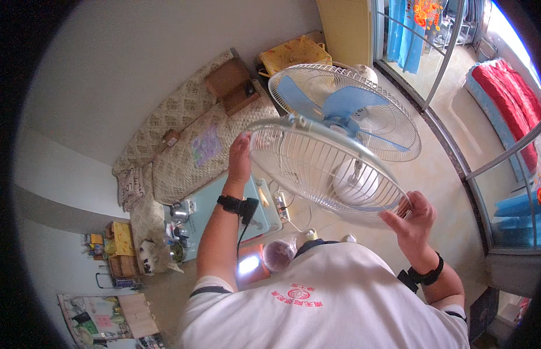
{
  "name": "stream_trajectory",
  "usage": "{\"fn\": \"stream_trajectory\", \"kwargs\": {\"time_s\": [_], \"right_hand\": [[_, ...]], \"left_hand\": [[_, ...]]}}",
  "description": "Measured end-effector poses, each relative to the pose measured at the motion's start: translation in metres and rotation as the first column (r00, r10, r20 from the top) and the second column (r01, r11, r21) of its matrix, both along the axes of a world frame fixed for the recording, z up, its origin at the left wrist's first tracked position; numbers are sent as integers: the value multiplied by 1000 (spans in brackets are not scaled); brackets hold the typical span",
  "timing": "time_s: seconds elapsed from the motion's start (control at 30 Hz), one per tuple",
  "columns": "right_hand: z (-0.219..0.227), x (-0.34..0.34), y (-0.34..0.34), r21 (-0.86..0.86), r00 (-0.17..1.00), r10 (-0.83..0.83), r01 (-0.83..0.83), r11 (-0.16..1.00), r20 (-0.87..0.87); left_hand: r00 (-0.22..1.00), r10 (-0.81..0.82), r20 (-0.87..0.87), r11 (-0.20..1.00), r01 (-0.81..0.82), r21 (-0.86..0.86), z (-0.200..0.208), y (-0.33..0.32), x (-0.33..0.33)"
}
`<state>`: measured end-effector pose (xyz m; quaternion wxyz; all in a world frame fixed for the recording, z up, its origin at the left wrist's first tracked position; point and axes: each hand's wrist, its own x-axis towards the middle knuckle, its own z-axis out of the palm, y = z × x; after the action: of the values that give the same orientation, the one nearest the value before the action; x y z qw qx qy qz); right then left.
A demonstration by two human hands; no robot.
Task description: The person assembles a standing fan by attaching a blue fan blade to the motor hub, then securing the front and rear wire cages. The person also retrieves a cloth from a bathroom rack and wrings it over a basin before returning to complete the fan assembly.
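Observation:
Between my hands is the fan's round wire front grille, tilted, with its thick pale rim on the far side. My left hand grips the grille's left edge, fingers pressed to the rim. At its right edge, my right hand holds it with the thumb apart from the curled fingers. Just beyond stands the fan, its blue blades uncovered in front of the rear wire guard. The fan's round white base shows through the grille's wires. Dark bands circle both my wrists, and a cable hangs from the left one.
A light-green table with a kettle stands to the left, before a patterned sofa bearing an open cardboard box. A power strip and bin are near my feet. Sliding glass doors line the right.

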<state>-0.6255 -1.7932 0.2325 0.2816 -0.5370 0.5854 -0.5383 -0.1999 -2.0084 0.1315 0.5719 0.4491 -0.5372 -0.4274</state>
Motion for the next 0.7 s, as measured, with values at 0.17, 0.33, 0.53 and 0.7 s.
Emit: {"fn": "stream_trajectory", "kwargs": {"time_s": [0.17,0.33,0.53,0.7], "right_hand": [[-10,5,-5,-27,995,-75,77,997,66],[-11,15,-21,-51,965,-133,148,988,226],[-11,26,-34,-149,956,-152,193,970,249],[-11,34,-40,-221,955,-153,212,952,256]], "left_hand": [[873,55,485,941,117,-318,38,-33,-27],[968,-246,-52,961,236,-147,65,-76,-64],[918,-375,-124,915,345,-211,79,-105,-74],[938,-346,-8,882,323,-344,77,-133,-70]]}}
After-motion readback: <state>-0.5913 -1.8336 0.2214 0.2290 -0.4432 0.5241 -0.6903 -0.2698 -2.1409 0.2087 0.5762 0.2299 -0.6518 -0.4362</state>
